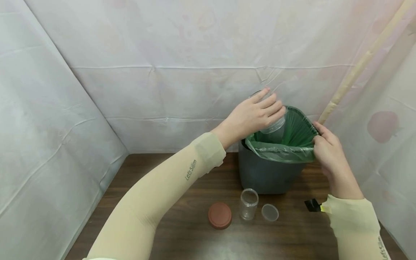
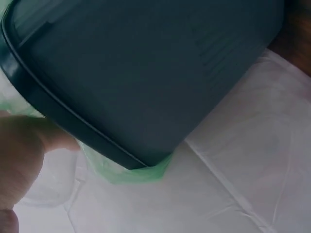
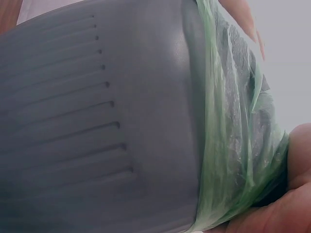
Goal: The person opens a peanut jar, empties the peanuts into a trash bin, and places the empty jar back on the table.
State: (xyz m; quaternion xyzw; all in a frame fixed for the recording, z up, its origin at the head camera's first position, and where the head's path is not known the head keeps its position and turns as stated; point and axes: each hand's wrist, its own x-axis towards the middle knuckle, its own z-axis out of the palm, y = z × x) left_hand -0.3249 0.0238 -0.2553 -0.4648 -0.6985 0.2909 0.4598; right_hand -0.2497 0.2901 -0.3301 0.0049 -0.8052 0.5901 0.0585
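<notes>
My left hand (image 1: pixel 258 113) grips a clear plastic jar (image 1: pixel 274 127) from above, tilted over the open mouth of a dark grey bin (image 1: pixel 269 177). Its fingers cover much of the jar. A thin green bag (image 1: pixel 282 153) lines the bin and folds over its rim. On the right side, my right hand (image 1: pixel 328 148) pinches the bin's rim together with the bag, the thumb and fingers on either side. In the right wrist view, the bag (image 3: pixel 233 145) hangs crumpled over the rim beside that hand (image 3: pixel 277 213).
In front of the bin, a second clear jar (image 1: pixel 248 204) stands on the brown wooden table (image 1: pixel 182 231). A reddish-brown lid (image 1: pixel 220 215) lies left of it and a small clear disc (image 1: pixel 270 212) right of it. White sheeting (image 1: pixel 195 90) hangs behind, with a pale pole (image 1: pixel 360 66) at right.
</notes>
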